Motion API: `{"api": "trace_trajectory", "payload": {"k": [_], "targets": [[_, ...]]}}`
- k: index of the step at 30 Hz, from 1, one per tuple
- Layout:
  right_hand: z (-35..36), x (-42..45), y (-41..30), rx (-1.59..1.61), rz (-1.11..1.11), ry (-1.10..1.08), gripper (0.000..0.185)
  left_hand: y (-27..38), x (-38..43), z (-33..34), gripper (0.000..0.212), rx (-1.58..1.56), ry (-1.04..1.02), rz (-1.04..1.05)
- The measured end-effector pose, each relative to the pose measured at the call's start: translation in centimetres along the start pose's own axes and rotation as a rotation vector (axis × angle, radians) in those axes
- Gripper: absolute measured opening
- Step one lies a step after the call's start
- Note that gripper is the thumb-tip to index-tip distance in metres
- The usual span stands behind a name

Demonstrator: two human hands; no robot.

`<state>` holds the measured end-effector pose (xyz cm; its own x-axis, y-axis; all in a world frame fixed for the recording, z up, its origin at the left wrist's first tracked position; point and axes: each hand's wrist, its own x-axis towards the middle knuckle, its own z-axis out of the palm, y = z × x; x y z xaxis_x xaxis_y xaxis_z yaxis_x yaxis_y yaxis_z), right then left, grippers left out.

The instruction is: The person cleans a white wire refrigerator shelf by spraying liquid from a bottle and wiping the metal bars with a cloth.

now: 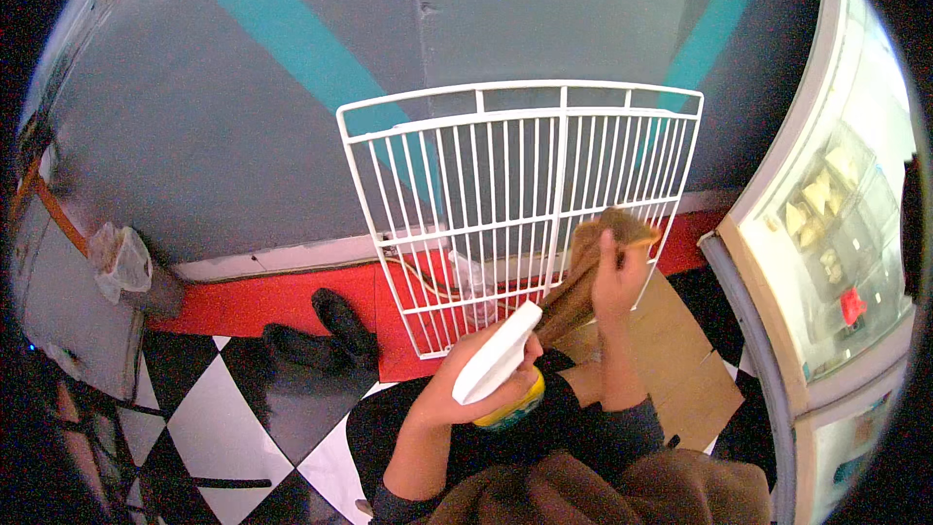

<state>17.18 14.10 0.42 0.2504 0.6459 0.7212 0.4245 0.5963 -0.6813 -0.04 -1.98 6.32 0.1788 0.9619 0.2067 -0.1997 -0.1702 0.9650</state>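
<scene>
My left hand grips a spray bottle with a white trigger head and a yellow and green body. A brown cloth is bunched in my right hand, its tail hanging down towards the bottle. That hand is at the lower right of a white wire shelf rack. The rack stands tilted up in front of me, and the cloth overlaps its bars. Whether the cloth presses on them I cannot tell.
A grey wall with teal stripes rises behind the rack. Black shoes lie to the left by a bin with a plastic bag. Flattened cardboard covers checkered floor. A lit display case holding food stands at right.
</scene>
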Motion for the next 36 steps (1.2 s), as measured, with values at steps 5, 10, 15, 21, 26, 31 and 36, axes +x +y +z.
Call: {"api": "trace_trajectory", "payload": {"k": [5,10,15,21,26,31,36], "targets": [[3.1,8.6,-3.1,0.053,-0.322,-0.052,0.023,-3.5,1.9,3.5,0.031,0.112,0.127,0.173],[8.5,10.3,1.2,-0.358,-0.618,-0.052,0.046,-3.9,3.6,5.2,0.032,0.284,0.059,0.116],[8.0,7.3,3.2,-0.355,-0.535,-0.163,0.052,-4.3,4.8,5.1,0.032,0.31,0.076,-0.02],[6.9,5.4,5.0,-0.335,-0.52,-0.146,0.041,-4.7,6.0,6.2,0.032,0.373,0.01,-0.082],[6.8,2.9,5.8,-0.352,-0.42,-0.254,0.039,-4.9,6.1,6.5,0.035,0.345,0.043,-0.141],[6.4,4.8,3.2,-0.315,-0.321,-0.297,0.042,-5.0,6.1,6.3,0.037,0.319,0.06,-0.14],[8.0,8.3,1.7,-0.312,-0.483,-0.039,0.041,-4.8,6.2,6.0,0.036,0.351,0.036,-0.106]]}}
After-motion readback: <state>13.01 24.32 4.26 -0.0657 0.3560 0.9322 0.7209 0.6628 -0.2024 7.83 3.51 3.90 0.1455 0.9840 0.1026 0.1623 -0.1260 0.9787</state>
